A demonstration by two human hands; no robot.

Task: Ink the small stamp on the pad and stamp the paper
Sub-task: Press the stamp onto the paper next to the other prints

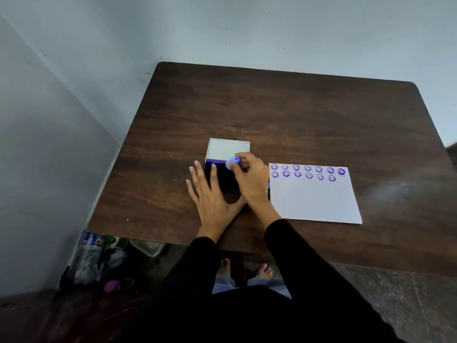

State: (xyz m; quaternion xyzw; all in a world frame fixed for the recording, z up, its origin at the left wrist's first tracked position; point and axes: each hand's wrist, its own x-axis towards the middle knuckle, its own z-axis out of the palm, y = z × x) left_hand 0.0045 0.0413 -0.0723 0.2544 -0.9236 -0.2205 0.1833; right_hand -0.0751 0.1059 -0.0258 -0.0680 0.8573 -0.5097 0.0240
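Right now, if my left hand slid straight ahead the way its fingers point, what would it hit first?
Probably the ink pad: the left hand lies flat beside its near left edge, fingers pointing away and slightly left. The outer fingers may pass onto bare table; depth is unclear.

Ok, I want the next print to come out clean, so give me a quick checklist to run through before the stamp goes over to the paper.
1. Stamp held: ok, the right hand grips the small stamp.
2. Stamp at the ink pad: ok, it is over the pad's far edge; actual contact cannot tell.
3. Pad steadied: ok, the left hand lies flat against its left side.
4. Lid open: ok, it stands up behind the pad.
5. Room on the paper: ok, two rows of prints along the far edge, the rest blank.
6. Stamp face evenly inked: cannot tell.
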